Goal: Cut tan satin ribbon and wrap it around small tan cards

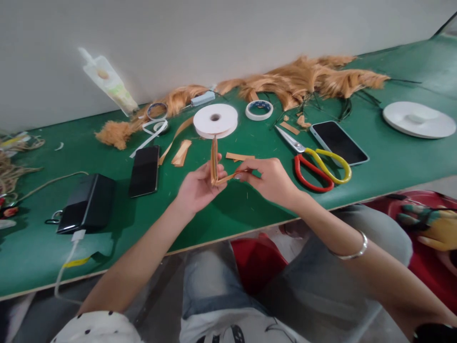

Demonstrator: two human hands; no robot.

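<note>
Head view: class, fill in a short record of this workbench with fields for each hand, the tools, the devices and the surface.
left hand: left hand pinches a folded tan strip upright
right hand: right hand grips the strip's lower end, bracelet on the wrist
tools: red-and-yellow scissors, white tape roll, smaller tape ring
devices: dark phone left of the hands, second phone beside the scissors, black power bank
surface: green table, ginger hair bundles along the wall

Our left hand (198,186) pinches an upright tan strip (214,164) while our right hand (271,178) pulls its lower end sideways. Scissors (314,164) lie on the green worktop (232,209) at three o'clock of the right hand.
</note>
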